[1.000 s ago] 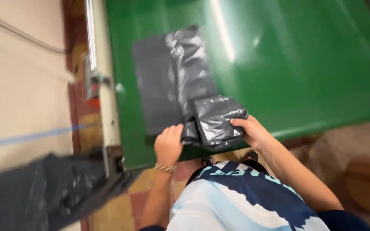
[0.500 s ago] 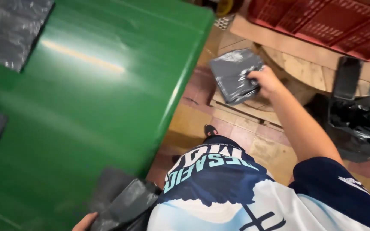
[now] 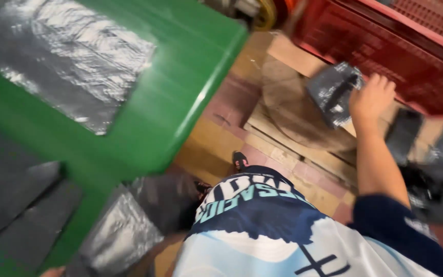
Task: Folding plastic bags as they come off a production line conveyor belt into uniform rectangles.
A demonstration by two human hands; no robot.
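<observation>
My right hand reaches out to the right and grips a folded grey plastic bag, holding it over a wooden board beside a red crate. Only a sliver of my left hand shows at the bottom left edge, next to a crumpled grey bag that hangs by the near edge of the green table. Whether that hand grips the bag is hidden. A flat grey bag lies on the table top.
A pile of dark bags lies on the table at the lower left. A flat black object rests by the crate, with dark plastic heaped to the right. Tiled floor shows between table and boards.
My view has swung to the right, away from the table. My right hand has carried the folded grey bag from the table edge out over the wooden board, close to the red crate.
</observation>
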